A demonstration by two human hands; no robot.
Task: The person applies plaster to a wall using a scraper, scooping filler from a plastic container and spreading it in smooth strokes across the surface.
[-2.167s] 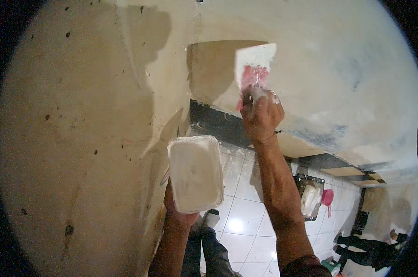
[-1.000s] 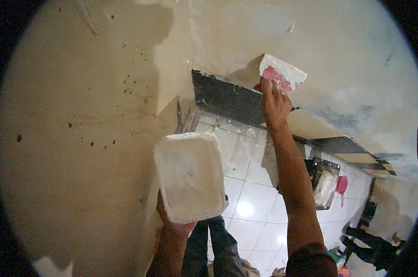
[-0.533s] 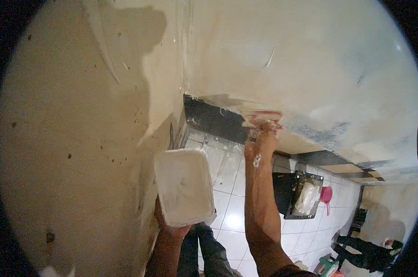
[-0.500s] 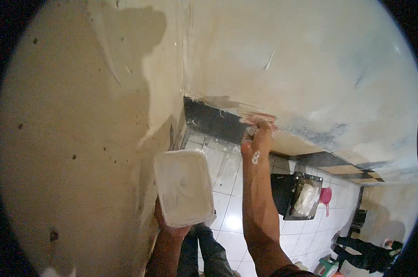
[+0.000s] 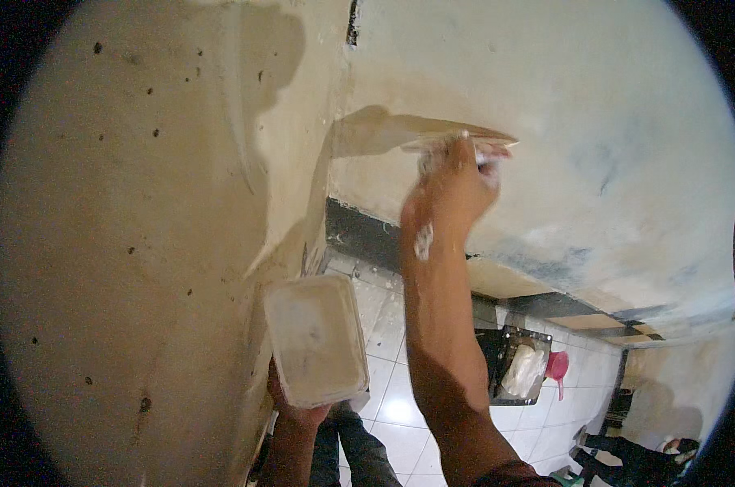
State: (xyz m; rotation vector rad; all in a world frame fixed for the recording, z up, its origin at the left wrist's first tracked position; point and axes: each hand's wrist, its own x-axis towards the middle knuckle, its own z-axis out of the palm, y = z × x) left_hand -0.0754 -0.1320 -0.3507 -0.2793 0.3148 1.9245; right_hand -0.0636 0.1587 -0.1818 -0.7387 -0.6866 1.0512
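Observation:
My right hand (image 5: 453,174) grips a wide putty scraper (image 5: 493,144), pale with reddish patches, its edge at the back wall (image 5: 570,114); it is blurred, and white paste marks my wrist. My left hand (image 5: 298,406) holds a rectangular light container (image 5: 315,337) coated inside with pale paste, beside the left wall (image 5: 132,300). The back wall is cream with grey-blue blotches, and a dark tile band (image 5: 359,227) runs along its foot.
On the white tiled floor (image 5: 388,406) sit a black tray (image 5: 499,396) holding a white lump and a pink long-handled dipper (image 5: 557,365). At lower right another person (image 5: 619,458) in dark clothing is by the far wall. My legs show below me.
My right hand and the scraper have moved up the wall from just above the dark band, and my forearm has shifted left. The container sits slightly lower in view.

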